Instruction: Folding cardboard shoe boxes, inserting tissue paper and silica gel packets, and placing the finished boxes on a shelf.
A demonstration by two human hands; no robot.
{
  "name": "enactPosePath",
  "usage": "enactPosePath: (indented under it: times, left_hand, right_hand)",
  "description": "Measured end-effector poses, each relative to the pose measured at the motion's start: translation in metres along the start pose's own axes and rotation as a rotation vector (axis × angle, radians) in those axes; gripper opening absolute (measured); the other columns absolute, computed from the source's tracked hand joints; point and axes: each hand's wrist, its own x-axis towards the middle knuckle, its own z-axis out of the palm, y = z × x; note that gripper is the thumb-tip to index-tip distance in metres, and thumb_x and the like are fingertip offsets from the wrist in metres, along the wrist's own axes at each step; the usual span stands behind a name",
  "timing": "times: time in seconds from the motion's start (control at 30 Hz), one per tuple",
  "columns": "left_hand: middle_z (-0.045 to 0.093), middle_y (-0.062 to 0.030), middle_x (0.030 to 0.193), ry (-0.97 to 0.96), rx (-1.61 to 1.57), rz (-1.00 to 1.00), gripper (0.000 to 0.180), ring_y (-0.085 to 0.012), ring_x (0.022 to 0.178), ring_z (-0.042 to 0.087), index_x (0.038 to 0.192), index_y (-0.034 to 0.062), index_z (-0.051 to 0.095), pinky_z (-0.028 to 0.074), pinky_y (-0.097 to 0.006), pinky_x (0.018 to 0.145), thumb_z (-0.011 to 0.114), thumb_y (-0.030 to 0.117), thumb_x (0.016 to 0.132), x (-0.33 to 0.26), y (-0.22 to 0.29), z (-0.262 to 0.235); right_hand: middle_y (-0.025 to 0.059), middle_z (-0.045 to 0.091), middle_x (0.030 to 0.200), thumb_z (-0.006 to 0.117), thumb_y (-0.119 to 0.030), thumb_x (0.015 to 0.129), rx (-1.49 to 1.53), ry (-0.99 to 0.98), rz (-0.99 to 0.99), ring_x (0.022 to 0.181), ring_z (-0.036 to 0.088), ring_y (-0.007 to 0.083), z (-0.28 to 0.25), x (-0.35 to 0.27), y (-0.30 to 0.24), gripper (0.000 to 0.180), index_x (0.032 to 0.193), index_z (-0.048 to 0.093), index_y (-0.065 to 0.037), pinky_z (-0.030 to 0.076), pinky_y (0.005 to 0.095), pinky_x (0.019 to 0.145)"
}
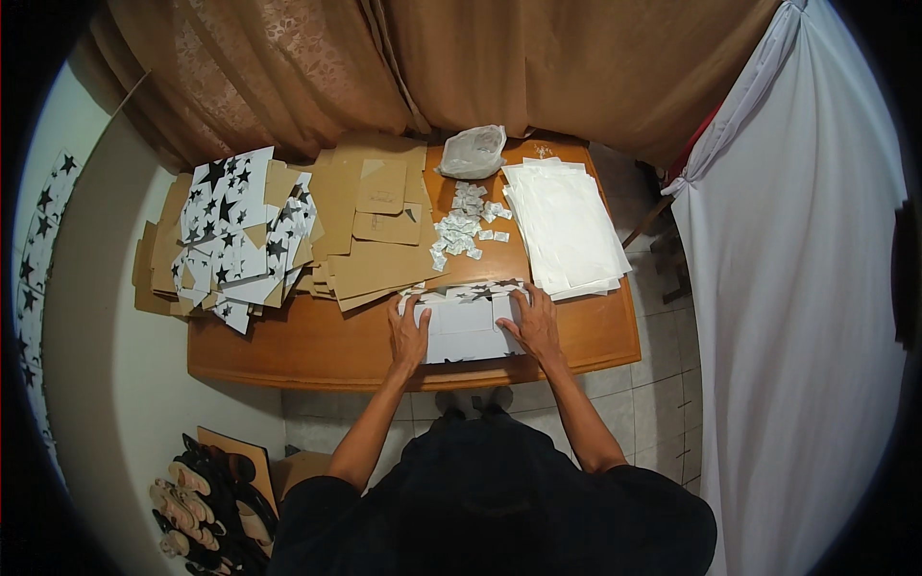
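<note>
Nearest is the person's dark shirt [490,499], with a jumble of shoes [192,504] off to the left, by the wall. Beyond the shirt, the tips of the person's feet show on the tiled floor [615,413], just short of the wooden worktop [307,350]. At the worktop's near edge, around its middle, lies a box [461,331], its plain white side facing up and black stars along its far edge. The left hand [411,326] is closed on the box's left end, and the right hand [533,324] is closed on its right end, thumb reaching in over the white surface. Beyond the box, small white packets [459,230] lie in a loose heap. To their left is a pile of brown cardboard [389,264], and farther left, star-printed pieces [226,230] lie on more cardboard. Right of the packets is a stack of white sheets [567,226]. Behind the packets sits a clear plastic bag [473,154], near a brown curtain [595,67].
</note>
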Motion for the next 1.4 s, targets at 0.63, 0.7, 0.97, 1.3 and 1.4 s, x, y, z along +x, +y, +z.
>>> enactPosePath:
  times: [0.63,0.7,0.97,1.3,1.4]
  left_hand:
    - [0.024,-0.0271,0.159,-0.292,0.239,0.506,0.050,-0.0472,0.151,0.012,0.123,0.0080,0.061,0.009,-0.084,0.105,0.081,0.023,0.080,-0.041,0.056,0.048]
    - [0.024,-0.0273,0.158,-0.288,0.250,0.495,0.048,-0.0472,0.151,0.012,0.121,0.0074,0.061,0.008,-0.084,0.105,0.081,0.023,0.080,-0.042,0.057,0.052]
    - [0.028,-0.0271,0.155,-0.191,0.297,0.475,0.049,-0.0465,0.150,0.016,0.125,0.0077,0.059,0.010,-0.082,0.107,0.079,0.024,0.082,-0.045,0.058,0.052]
    - [0.036,-0.0257,0.150,0.321,0.047,0.085,0.062,-0.0452,0.143,0.030,0.135,0.0028,0.054,0.024,-0.059,0.116,0.070,0.044,0.091,-0.016,0.035,-0.003]
    - [0.056,-0.0260,0.131,0.328,-0.036,-0.404,0.064,-0.0384,0.120,0.054,0.124,-0.0039,0.061,0.042,-0.048,0.102,0.057,0.054,0.098,0.008,-0.005,-0.012]
  right_hand:
    - [0.0197,0.048,0.135,0.079,-0.043,0.081,0.040,-0.041,0.106,0.119,0.053,0.0403,0.006,0.006,0.003,0.062,0.130,0.055,-0.014,0.054,0.0491,0.090]
    - [0.0192,0.047,0.136,0.079,-0.043,0.081,0.047,-0.062,0.125,0.120,0.053,0.0404,0.004,0.006,0.003,0.062,0.130,0.055,-0.014,0.054,0.0492,0.090]
    - [0.0222,0.047,0.136,0.081,-0.038,0.081,0.127,-0.074,0.063,0.124,0.051,0.0426,0.006,0.004,0.004,0.064,0.131,0.053,-0.010,0.046,0.0514,0.101]
    - [0.0248,0.044,0.140,0.088,-0.045,0.070,0.281,-0.119,0.283,0.129,0.049,0.0459,-0.002,-0.001,0.007,0.107,0.154,0.029,-0.015,0.049,0.0511,0.101]
    - [0.0292,0.051,0.137,0.090,-0.050,0.068,0.360,-0.171,0.323,0.126,0.053,0.0459,0.005,-0.001,0.015,0.113,0.154,0.028,-0.009,0.048,0.0501,0.103]
